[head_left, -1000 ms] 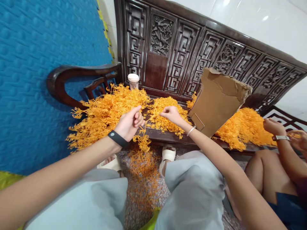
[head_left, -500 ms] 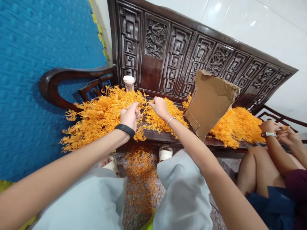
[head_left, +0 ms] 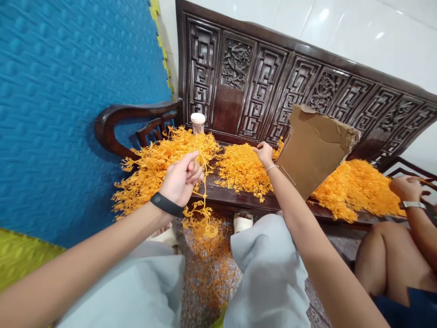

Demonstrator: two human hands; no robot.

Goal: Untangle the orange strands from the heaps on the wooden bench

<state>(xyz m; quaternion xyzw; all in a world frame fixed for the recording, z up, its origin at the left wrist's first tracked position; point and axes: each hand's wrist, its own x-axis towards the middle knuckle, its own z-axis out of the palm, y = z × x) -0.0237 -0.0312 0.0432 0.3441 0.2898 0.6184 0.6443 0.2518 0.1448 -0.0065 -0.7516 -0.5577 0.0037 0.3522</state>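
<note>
You have no writing to read here. The small white-lidded cup (head_left: 198,123) at the back of the bench (head_left: 239,200) bears a printed pattern too small to make out, and the torn cardboard (head_left: 312,150) shows no lettering.

An orange plastic sprig (head_left: 201,200) hangs limp from the left hand (head_left: 179,180), its thin stem pinched at the top and its branched, frilly tips dangling below the counter edge. At 12 o'clock from it lies a loose orange heap (head_left: 244,169) of the same sprigs, where the right hand (head_left: 264,152) rests on the far side.
</note>
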